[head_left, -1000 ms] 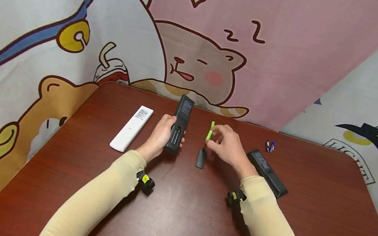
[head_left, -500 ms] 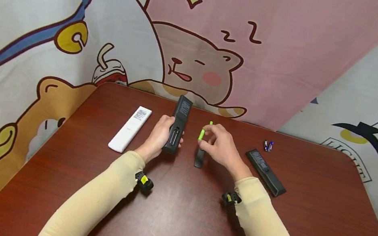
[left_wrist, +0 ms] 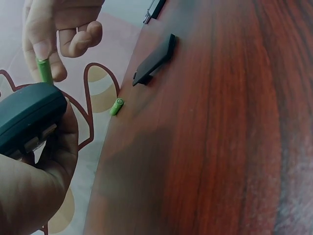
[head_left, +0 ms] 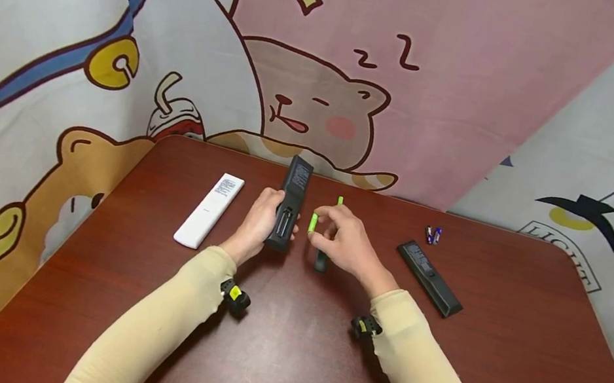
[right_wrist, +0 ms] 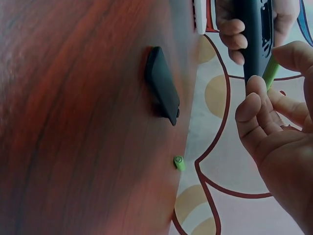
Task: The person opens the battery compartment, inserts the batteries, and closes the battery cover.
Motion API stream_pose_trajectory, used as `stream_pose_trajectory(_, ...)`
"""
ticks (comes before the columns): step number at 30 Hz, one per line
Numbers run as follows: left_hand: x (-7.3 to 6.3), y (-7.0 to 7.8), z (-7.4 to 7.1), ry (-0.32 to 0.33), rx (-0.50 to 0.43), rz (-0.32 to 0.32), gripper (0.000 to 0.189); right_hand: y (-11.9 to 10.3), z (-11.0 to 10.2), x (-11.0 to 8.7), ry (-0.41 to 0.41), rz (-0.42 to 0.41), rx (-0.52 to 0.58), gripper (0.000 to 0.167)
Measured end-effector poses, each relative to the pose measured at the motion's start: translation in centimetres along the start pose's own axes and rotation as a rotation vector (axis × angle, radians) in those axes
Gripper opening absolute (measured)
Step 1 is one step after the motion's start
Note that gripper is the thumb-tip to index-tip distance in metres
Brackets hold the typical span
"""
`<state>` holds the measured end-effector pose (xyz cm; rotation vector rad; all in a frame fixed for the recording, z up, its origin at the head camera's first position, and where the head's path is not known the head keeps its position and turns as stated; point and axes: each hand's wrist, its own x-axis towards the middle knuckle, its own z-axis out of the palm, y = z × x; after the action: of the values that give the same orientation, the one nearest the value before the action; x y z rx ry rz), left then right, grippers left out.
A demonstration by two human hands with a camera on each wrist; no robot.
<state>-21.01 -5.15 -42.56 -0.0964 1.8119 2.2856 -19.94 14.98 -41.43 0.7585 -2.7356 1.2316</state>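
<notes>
My left hand [head_left: 262, 219] grips a black remote control [head_left: 298, 180], held back side up above the table. Its battery compartment [head_left: 284, 221] shows uncovered in the head view. Between thumb and fingertips my right hand [head_left: 349, 237] pinches a green battery [head_left: 313, 222], just right of the remote. A second green battery [right_wrist: 179, 163] lies on the table beyond that hand. The black battery cover [right_wrist: 164, 84] lies on the table too, partly hidden under the right hand in the head view.
A white remote control [head_left: 209, 210] lies on the brown table [head_left: 270, 358] to the left. On the right lie another black remote [head_left: 430, 278] and two blue-and-silver batteries [head_left: 433, 235]. A printed curtain [head_left: 447, 93] hangs behind the table.
The right hand has moved left with the green battery, closer to the black remote. The left hand and its remote have stayed nearly still, and the view has shifted slightly.
</notes>
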Motion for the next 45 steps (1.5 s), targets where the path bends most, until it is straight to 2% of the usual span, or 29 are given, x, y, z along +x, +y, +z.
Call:
stream_pose_trajectory(7,0.1,-0.1,0.2,-0.005,0.018,-0.008,0.024,-0.7,0.7,0.0,0.004,-0.039,0.01,0.038)
stream_pose_trajectory(12,0.2,0.0,0.4,0.026,0.016,-0.001,0.022,-0.8,1.1,0.0,0.016,-0.071,0.033,0.035)
stream_pose_trajectory(20,0.3,0.0,0.6,0.077,0.116,0.032,0.025,-1.1,1.6,0.0,0.022,-0.121,0.068,0.036)
stream_pose_trajectory(36,0.4,0.2,0.7,0.065,0.119,0.021,0.026,-1.4,2.1,0.2,-0.002,-0.186,0.075,0.037)
stream_pose_trajectory(45,0.5,0.2,0.7,0.077,0.152,0.021,0.026,-1.4,2.3,0.3,0.02,-0.224,0.056,0.035)
